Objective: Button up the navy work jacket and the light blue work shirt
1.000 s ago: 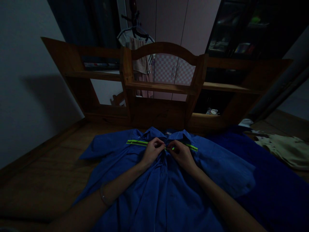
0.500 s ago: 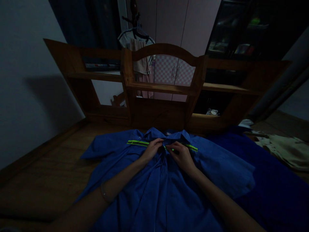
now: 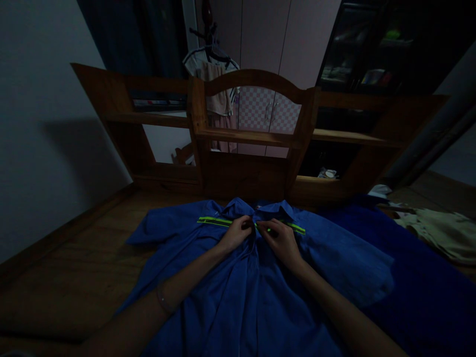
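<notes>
A blue short-sleeved shirt (image 3: 219, 277) with a collar and a neon yellow-green chest stripe lies front up, its collar toward the wooden shelf. My left hand (image 3: 238, 233) pinches the front edge of the shirt just below the collar. Close beside it, my right hand (image 3: 281, 241) has thumb and forefinger pressed together on the other front edge, at the stripe. Folds of cloth run down from between the hands. Any button at the fingertips is too small and dark to make out.
A wooden shelf unit (image 3: 249, 136) rises behind the collar. Darker blue cloth (image 3: 420, 292) spreads under the right sleeve, with pale folded cloth (image 3: 441, 233) beyond it. Clothes on hangers (image 3: 215, 84) are farther back. A wall (image 3: 48, 129) stands at left.
Both hands stay at the shirt's front opening, with slight finger movement. The left fingers have curled a little closer to the right ones. The whole view has shifted slightly.
</notes>
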{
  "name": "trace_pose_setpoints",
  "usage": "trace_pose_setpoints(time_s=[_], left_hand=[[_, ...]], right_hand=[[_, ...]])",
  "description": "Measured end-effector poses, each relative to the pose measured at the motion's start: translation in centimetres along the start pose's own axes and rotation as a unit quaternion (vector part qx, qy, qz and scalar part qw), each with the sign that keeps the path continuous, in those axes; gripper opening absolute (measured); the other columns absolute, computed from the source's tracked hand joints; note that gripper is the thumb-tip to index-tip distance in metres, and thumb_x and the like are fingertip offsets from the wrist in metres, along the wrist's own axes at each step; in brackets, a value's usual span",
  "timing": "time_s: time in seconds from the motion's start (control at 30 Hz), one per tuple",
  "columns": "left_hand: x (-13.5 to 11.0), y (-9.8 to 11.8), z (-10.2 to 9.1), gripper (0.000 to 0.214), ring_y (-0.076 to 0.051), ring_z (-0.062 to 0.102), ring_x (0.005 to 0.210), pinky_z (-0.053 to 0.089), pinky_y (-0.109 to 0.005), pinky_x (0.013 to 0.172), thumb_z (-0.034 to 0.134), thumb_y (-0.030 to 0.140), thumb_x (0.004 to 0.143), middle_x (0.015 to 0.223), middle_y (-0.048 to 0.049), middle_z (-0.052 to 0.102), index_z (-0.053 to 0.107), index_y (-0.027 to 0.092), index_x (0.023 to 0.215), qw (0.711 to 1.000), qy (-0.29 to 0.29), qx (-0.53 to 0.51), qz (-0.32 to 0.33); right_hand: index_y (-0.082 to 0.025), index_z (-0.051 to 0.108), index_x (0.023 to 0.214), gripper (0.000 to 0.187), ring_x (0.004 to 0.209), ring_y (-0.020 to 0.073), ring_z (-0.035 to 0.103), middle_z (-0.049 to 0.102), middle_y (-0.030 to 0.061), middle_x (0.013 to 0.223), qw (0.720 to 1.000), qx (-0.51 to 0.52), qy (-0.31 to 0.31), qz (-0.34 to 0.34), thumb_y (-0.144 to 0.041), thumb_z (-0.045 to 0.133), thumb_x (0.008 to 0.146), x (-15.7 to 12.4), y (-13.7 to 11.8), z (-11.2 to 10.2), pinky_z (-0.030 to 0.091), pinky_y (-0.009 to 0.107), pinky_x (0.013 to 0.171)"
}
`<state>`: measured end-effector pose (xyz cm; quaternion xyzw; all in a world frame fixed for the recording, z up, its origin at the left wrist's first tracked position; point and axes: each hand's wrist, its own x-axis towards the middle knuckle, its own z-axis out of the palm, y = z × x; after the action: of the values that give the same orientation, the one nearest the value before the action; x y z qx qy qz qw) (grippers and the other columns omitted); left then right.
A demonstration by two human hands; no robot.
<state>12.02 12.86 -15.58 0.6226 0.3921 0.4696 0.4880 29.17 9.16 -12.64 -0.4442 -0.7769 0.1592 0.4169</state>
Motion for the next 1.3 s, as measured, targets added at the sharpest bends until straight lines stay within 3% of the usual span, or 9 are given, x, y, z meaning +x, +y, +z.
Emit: trace_pose_setpoints(time_s=[0.23,0.47,0.6,0.73,0.97,1.13,1.3], left_hand=[[-0.2,-0.1,0.2,0.014,-0.016,0.063,0.081,0.048,-0.027,0.078,0.056,0.008,0.072,0.081,-0.0042,0.066,0.062,0.013,0.083,0.999,0.034,0.029,0.009],[-0.8,0.5,0.6,0.014,-0.018,0.062,0.088,0.047,-0.028,0.082,0.056,0.012,0.075,0.088,-0.0046,0.066,0.063,0.014,0.087,0.996,0.051,0.065,0.041],[-1.2,1.0,0.8,0.015,-0.017,0.063,0.087,0.047,-0.027,0.082,0.054,0.013,0.077,0.089,-0.0038,0.067,0.064,0.016,0.088,0.993,0.047,0.09,0.063],[-1.4,1.1,0.9,0.013,-0.017,0.064,0.086,0.047,-0.026,0.081,0.058,0.017,0.077,0.088,-0.0041,0.067,0.065,0.015,0.088,0.996,0.053,0.064,0.043],[-1.2,1.3,1.1,0.027,-0.012,0.057,0.068,0.041,-0.02,0.06,0.063,0.04,0.079,0.073,-0.0007,0.062,0.066,0.014,0.083,0.998,0.058,-0.018,-0.029],[-0.9,0.7,1.2,0.031,-0.014,0.059,0.072,0.042,-0.021,0.064,0.074,0.038,0.068,0.077,-0.0025,0.064,0.064,0.012,0.081,0.995,0.076,-0.035,-0.053],[-0.7,0.3,1.1,0.032,-0.015,0.061,0.072,0.042,-0.022,0.063,0.074,0.037,0.068,0.078,-0.0037,0.066,0.064,0.012,0.085,0.994,0.076,-0.044,-0.072]], right_hand=[[-0.021,0.068,0.089,0.014,0.069,0.0159,0.061,0.067,0.0024,0.082,1.0,0.006,0.021,0.022,-0.026,0.054,0.088,0.2,0.1,-0.2,0.044,0.025,0.062],[-0.018,0.064,0.089,0.021,0.051,0.0119,0.058,0.068,0.0012,0.075,0.988,0.105,-0.016,0.109,-0.038,0.057,0.086,0.3,1.0,-0.2,0.04,0.021,0.047],[-0.018,0.062,0.087,0.022,0.051,0.0115,0.059,0.066,0.0005,0.075,0.981,0.154,-0.038,0.115,-0.04,0.059,0.084,0.5,1.5,-0.2,0.041,0.02,0.046],[-0.018,0.06,0.087,0.024,0.051,0.0115,0.059,0.064,0.0004,0.077,0.979,0.16,-0.054,0.118,-0.042,0.061,0.083,0.7,2.0,-0.2,0.041,0.02,0.046],[-0.019,0.058,0.09,0.013,0.059,0.0119,0.059,0.062,-0.0013,0.073,0.994,0.06,-0.073,0.052,-0.031,0.058,0.087,0.8,1.6,-0.8,0.041,0.022,0.054],[-0.02,0.058,0.09,0.005,0.071,0.0133,0.057,0.061,-0.0001,0.081,0.998,-0.023,-0.055,-0.014,-0.022,0.06,0.085,0.9,1.6,-0.4,0.042,0.023,0.063],[-0.021,0.056,0.09,0.005,0.071,0.0133,0.056,0.059,-0.0002,0.083,0.998,-0.035,-0.056,-0.024,-0.019,0.059,0.086,0.8,1.8,-0.1,0.041,0.024,0.065]])
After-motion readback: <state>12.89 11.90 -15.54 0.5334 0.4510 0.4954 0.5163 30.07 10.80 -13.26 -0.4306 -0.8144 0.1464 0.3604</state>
